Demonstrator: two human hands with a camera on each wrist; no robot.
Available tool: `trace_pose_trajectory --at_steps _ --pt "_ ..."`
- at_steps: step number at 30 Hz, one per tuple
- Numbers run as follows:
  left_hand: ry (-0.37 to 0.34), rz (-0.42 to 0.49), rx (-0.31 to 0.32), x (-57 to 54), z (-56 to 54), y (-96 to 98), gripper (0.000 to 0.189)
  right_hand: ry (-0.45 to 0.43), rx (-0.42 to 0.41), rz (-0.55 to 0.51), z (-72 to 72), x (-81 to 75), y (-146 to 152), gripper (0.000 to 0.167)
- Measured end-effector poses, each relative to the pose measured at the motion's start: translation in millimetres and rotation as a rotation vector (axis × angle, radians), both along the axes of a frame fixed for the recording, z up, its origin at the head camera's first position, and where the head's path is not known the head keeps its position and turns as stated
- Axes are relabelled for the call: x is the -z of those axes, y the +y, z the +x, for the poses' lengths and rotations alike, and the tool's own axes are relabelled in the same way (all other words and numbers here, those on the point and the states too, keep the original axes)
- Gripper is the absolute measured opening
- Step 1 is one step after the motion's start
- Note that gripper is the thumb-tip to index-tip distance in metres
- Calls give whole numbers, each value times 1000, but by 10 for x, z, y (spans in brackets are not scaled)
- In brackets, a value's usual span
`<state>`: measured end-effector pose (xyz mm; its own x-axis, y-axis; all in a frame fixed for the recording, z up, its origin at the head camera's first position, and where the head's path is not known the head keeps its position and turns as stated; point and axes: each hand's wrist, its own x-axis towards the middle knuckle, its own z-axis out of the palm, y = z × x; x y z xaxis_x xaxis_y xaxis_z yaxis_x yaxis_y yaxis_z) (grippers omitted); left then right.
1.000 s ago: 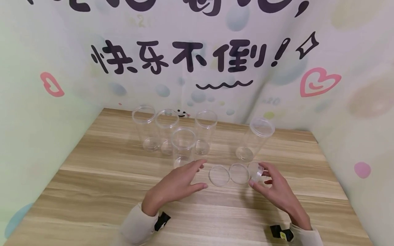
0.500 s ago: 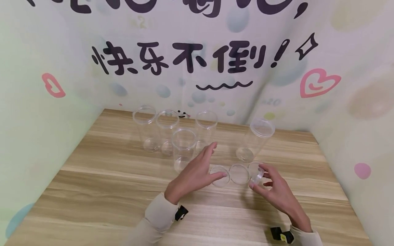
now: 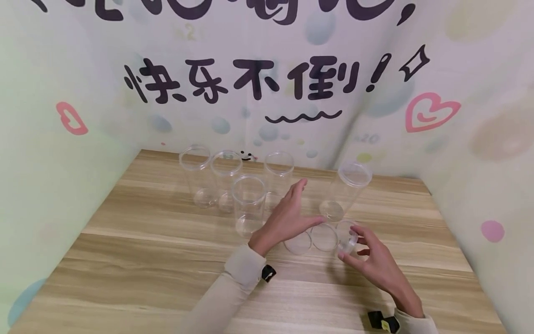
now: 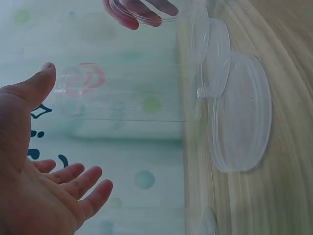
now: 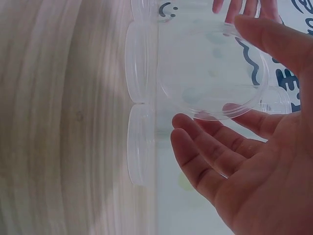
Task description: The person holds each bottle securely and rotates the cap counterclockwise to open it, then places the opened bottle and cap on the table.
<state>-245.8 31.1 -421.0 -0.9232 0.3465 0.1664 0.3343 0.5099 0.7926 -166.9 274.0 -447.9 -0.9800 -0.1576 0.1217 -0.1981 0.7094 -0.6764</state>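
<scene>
My right hand [image 3: 375, 262] pinches a clear plastic lid [image 3: 348, 243] by its rim, tilted on edge above the table. In the right wrist view, the held lid [image 5: 212, 117] sits between thumb and fingertips. My left hand [image 3: 285, 218] is empty, fingers spread and thumb apart, and reaches over the lids towards a clear cup with a lid on [image 3: 354, 176]. Three flat lids lie in a row: a left one [image 3: 298, 248], a middle one [image 3: 324, 237] and a right one [image 3: 344, 226], partly behind the held lid. The nearest lid [image 4: 244, 112] looms large in the left wrist view.
Several open clear cups stand at the back left, the front one [image 3: 249, 204] close by my left wrist and another [image 3: 279, 162] partly behind my left hand. The wooden table [image 3: 146, 264] meets a printed backdrop [image 3: 250, 130] at its back edge.
My left hand has moved right and away from me, from beside the front cup to over the row of lids, towards the lidded cup. My right hand stays in place with its lid.
</scene>
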Motion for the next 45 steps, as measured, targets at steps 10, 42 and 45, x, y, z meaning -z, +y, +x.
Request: trace_pose_trajectory --at_steps 10,42,45 --pt "31 -6 8 4 -257 296 104 -9 -6 -1 3 25 16 68" --pt "-58 76 -55 132 -560 847 114 -35 -41 -49 79 228 1 66" --pt "-73 93 -54 129 -564 877 113 -63 -36 -67 88 229 4 66"
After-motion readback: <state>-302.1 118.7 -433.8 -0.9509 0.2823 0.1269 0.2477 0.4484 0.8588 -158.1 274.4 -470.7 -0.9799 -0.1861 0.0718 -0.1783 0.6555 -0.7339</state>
